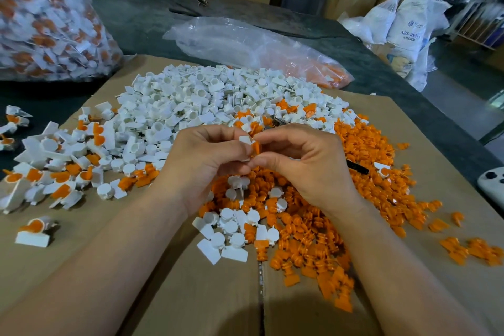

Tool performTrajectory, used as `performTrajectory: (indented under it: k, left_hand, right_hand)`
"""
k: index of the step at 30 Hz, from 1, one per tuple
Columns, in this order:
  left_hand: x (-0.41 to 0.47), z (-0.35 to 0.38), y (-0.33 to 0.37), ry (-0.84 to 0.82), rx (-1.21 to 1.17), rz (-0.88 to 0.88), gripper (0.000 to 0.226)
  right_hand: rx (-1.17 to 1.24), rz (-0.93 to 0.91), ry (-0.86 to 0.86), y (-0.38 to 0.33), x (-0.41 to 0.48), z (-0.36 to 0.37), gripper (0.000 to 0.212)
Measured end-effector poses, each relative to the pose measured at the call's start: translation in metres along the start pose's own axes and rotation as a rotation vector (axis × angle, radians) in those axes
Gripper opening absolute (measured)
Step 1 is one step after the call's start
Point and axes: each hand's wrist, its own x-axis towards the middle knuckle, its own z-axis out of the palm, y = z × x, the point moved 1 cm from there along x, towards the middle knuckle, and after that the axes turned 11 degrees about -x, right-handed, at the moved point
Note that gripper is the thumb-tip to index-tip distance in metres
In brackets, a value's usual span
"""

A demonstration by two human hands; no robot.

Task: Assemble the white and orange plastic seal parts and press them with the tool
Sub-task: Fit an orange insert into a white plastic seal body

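Two hands are meeting above the middle of a flattened brown cardboard sheet (81, 267) that is covering the dark grey counter (141, 24). The left hand (201, 155) is pinching one white plastic seal part with a flat tag (246, 140). The right hand (302, 163) is pinching one orange plastic insert (256, 147) against it, so the two parts are touching.

Beyond the hands, a heap of loose white parts (191, 101) is spreading toward the sheet's far edge. A heap of loose orange parts (368, 172) is filling its right half. Both heaps are too many to count. Joined white-and-orange seals (62, 172) are lying scattered along the left edge. One slim black object (357, 168) is protruding from behind the right hand.

Bare cardboard is lying open along the near edge, between and beside the forearms.

Two clear plastic bags are resting past the far edge: one full of joined seals (41, 22) at the far left corner, and one nearly flat, holding orange parts (259, 46).
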Motion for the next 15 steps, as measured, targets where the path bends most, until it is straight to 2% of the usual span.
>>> performTrajectory:
  k: [3,10,15]
  left_hand:
    - [-0.0002,0.0015,0.0018,-0.002,-0.079,-0.050,0.010]
    - [0.0010,0.0021,0.0043,0.045,-0.168,-0.119,0.013]
    - [0.0007,0.0020,0.0040,0.040,-0.159,-0.117,0.012]
  right_hand:
    - [-0.024,0.034,-0.011,-0.0008,0.0002,-0.0016,0.033]
    - [-0.139,0.105,0.026,0.0035,0.0019,-0.0087,0.035]
    - [-0.153,0.083,0.020,0.0027,0.0014,-0.0076,0.039]
